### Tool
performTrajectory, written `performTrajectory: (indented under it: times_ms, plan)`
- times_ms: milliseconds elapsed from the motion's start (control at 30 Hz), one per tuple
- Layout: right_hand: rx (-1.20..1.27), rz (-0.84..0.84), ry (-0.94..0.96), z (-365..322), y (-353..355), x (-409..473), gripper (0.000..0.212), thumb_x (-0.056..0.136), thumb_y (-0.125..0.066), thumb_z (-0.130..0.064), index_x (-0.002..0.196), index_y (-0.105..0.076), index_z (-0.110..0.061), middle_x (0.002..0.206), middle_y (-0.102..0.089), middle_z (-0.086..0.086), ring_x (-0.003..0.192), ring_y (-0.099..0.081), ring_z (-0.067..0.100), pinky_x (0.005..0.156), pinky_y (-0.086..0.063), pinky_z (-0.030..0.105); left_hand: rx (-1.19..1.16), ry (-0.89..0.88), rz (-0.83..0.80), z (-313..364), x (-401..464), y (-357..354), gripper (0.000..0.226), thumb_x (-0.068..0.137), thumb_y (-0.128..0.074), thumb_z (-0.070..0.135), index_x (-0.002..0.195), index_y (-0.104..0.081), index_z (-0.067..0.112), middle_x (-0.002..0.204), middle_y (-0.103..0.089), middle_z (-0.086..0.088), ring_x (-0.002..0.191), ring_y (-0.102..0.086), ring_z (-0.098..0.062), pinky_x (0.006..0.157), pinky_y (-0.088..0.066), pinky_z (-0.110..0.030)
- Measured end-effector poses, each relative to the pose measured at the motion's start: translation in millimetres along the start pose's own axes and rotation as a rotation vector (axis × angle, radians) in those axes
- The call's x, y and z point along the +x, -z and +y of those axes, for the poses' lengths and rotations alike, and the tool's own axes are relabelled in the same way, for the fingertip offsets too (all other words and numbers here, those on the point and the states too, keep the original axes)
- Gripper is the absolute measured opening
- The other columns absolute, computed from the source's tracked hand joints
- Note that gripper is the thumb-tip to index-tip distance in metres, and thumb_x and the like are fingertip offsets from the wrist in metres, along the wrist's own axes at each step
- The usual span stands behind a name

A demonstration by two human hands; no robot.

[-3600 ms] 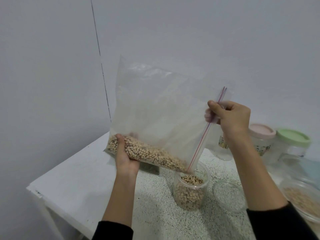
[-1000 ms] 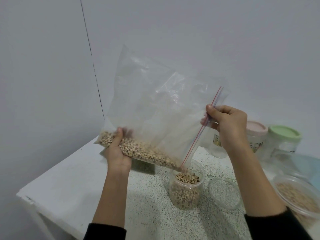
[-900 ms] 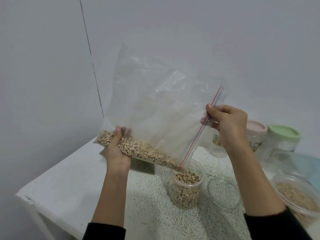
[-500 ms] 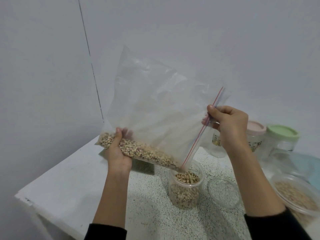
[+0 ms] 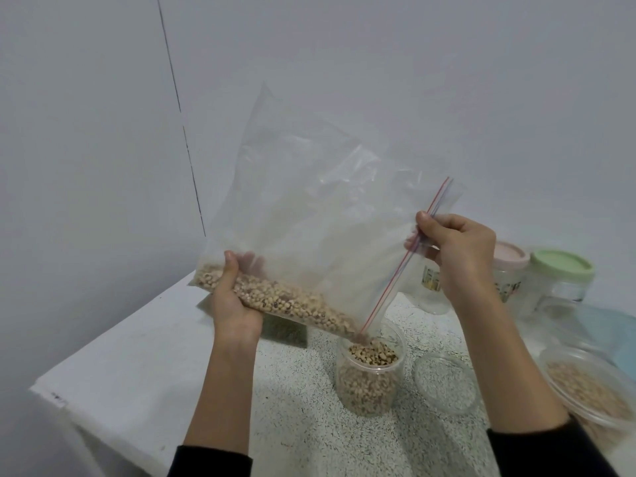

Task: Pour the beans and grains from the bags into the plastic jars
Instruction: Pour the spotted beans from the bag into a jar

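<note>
Your left hand (image 5: 234, 304) cups the bean-filled bottom of the zip bag (image 5: 309, 218) while your right hand (image 5: 457, 256) pinches its zipper edge, the low corner over the open jar (image 5: 370, 380) on the table (image 5: 144, 366). The jar looks nearly full; tilt further and beans (image 5: 292, 302) may overflow, or the floppy mouth could slip past the rim

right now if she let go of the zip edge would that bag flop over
Probably: the bag is thin, creased film, held up only where the right hand pinches it. The beans pooled low by the left hand would likely drag it down.
</note>
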State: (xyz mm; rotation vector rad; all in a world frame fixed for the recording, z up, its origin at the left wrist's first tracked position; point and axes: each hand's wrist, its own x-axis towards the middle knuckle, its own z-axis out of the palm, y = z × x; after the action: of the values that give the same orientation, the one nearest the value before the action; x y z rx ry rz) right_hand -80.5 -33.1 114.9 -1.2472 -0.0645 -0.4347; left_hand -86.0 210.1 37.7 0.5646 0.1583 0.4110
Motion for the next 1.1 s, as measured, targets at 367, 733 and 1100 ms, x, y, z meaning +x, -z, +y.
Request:
performTrajectory:
  times_ms: [367, 733, 1100]
  plan:
    - [0.013, -0.007, -0.011, 1, -3, -1, 0.012, 0.084, -0.066, 0.001, 0.073, -0.062, 0.004, 0.052, -0.060, 0.005, 0.045, -0.060, 0.015, 0.056, -0.058, 0.028, -0.031, -0.026, 0.028, 4, 2, -5, 0.032, 0.091, -0.060, 0.028, 0.061, -0.070, 0.021, 0.067, -0.070, 0.009, 0.067, -0.070, -0.009, 0.063, -0.051, -0.026]
    - [0.018, -0.017, -0.027, 3, -7, 0, 0.010, 0.085, -0.065, 0.000, 0.077, -0.061, 0.006, 0.061, -0.058, 0.012, 0.046, -0.060, 0.015, 0.055, -0.058, 0.026, -0.032, -0.035, -0.014, 5, 5, 3, 0.016, 0.082, -0.065, 0.027, 0.096, -0.063, 0.018, 0.085, -0.074, 0.004, 0.082, -0.071, -0.014, 0.078, -0.053, -0.028]
    - [0.037, 0.008, -0.033, 0, -6, 1, 0.012, 0.084, -0.066, 0.001, 0.074, -0.061, 0.004, 0.060, -0.058, 0.011, 0.046, -0.059, 0.015, 0.056, -0.058, 0.027, -0.081, -0.056, -0.032, 8, 14, 3, 0.020, 0.073, -0.067, 0.018, 0.053, -0.073, 0.018, 0.068, -0.072, 0.006, 0.066, -0.069, -0.006, 0.066, -0.057, -0.021]
